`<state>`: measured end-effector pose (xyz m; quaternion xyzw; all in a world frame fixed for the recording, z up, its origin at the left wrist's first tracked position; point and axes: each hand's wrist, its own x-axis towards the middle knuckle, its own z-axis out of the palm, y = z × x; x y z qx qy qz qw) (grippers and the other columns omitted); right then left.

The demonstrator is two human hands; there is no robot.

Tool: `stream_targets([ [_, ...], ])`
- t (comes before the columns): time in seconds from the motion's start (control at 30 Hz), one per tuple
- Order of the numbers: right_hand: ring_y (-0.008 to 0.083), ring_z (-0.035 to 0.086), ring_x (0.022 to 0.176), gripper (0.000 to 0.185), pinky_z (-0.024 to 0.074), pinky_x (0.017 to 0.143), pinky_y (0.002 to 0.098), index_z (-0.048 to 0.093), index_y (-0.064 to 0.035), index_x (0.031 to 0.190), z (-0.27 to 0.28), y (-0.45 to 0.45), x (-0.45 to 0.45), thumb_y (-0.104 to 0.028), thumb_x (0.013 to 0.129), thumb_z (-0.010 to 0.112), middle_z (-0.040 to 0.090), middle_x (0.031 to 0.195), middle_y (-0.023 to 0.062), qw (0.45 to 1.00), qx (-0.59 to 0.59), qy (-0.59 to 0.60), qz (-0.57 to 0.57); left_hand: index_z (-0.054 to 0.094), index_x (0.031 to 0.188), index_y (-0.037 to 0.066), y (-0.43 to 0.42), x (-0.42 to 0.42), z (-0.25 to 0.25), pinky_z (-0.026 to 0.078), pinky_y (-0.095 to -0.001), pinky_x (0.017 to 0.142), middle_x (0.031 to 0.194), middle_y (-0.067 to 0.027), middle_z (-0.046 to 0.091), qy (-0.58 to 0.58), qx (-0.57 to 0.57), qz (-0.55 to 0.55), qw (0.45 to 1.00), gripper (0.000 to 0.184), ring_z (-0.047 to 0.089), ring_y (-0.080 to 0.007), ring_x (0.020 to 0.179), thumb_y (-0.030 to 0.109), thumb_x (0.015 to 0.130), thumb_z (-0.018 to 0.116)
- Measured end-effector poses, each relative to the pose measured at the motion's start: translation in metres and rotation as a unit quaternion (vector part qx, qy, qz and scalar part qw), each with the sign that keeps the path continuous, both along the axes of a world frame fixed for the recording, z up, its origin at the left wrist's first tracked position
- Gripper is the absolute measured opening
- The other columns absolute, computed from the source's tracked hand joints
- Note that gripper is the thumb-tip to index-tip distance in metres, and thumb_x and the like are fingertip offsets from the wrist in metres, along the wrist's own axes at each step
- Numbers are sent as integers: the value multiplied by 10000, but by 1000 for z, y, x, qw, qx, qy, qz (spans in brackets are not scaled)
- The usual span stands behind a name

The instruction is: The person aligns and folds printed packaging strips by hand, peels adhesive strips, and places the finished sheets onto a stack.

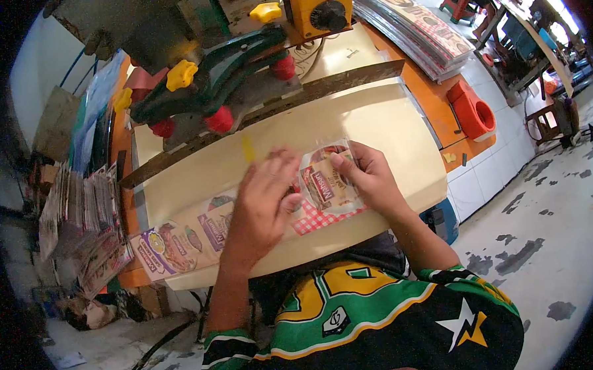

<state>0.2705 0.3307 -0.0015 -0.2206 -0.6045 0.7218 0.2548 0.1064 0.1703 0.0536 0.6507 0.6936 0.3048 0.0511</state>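
Observation:
A long strip of printed plastic packaging (323,180) with food pictures and a red-checked edge lies across the cream work surface (386,115). Its left part (180,246) stretches toward the surface's left edge. My right hand (372,178) grips the strip's right end, thumb on top and fingers behind it. Over the middle of the strip is my left hand (261,203), fingers stretched out and slightly blurred. It hides part of the print; whether it touches the film I cannot tell. A small piece of yellow tape (248,149) sits just beyond the left fingers.
Behind the strip runs a metal bar (345,80), below a dark green clamp arm (232,75) with red feet and yellow knobs. A yellow control box (319,11) stands above. Right: a red tape dispenser (468,111) and stacked printed film (415,28). Left: bundled printed packs (79,208).

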Motion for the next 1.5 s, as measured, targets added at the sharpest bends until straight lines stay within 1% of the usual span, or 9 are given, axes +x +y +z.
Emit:
stream_targets([
  [0.17,92,569,720,328,474,658,260,624,47,1172,-16,8,-2,-217,977,644,661,838,55,998,38,-46,12,396,1514,85,8,16,-13,213,-524,1197,1589,-111,353,78,-94,0,992,624,328,-308,1468,358,973,543],
  [0.27,59,553,728,484,449,644,224,445,22,1404,-6,6,-4,-163,995,623,648,835,46,997,75,-28,2,350,1541,89,5,11,-25,128,-536,1222,1606,-126,321,32,-130,4,991,659,256,-325,1500,412,987,497],
  [0.43,132,590,679,724,475,653,302,203,-87,1546,22,-1,-2,-42,946,606,648,745,117,987,76,-140,-12,393,1523,105,-26,-2,-35,182,-522,1211,1595,-89,352,87,-157,61,982,643,317,-291,1477,328,950,583],
  [0.73,118,603,711,753,477,662,289,189,-136,1567,13,-1,-3,-35,942,598,673,772,127,992,67,-104,-10,426,1506,96,-157,-82,-48,167,-498,1216,1598,-94,352,86,-222,242,941,535,291,-298,1492,311,1019,475],
  [0.83,110,606,723,746,478,667,279,190,-136,1566,15,-1,-4,-39,947,595,684,801,131,994,52,-96,-5,398,1524,95,-197,-109,-65,163,-480,1217,1594,-116,355,171,-176,292,924,534,274,-330,1495,339,1050,431],
  [1.0,100,604,733,745,474,657,262,176,-135,1572,5,2,-1,-46,957,587,694,843,130,997,46,-63,10,406,1520,89,-183,-100,-59,152,-464,1221,1584,-136,368,60,-124,383,914,535,275,-354,1489,340,1050,450],
  [1.33,73,567,711,787,447,630,230,99,-88,1586,5,-4,-1,-63,972,591,729,1007,160,999,29,33,9,435,1468,27,8,-12,-32,193,-540,1197,1504,-210,443,20,-25,79,996,601,345,-362,1451,254,941,611],
  [1.43,80,559,672,809,437,608,234,88,-85,1589,4,-4,0,-79,967,604,720,898,121,998,56,29,3,489,1414,8,46,-5,-24,302,-510,1136,1395,-240,533,-7,8,45,999,540,463,-376,1354,263,950,594],
  [1.5,87,552,647,821,435,598,240,84,-85,1591,3,-1,3,-91,963,613,696,830,99,996,92,-6,8,619,1242,-12,66,-5,-13,444,-473,980,1156,-232,660,-156,-13,56,986,403,624,-379,1116,278,964,581],
])
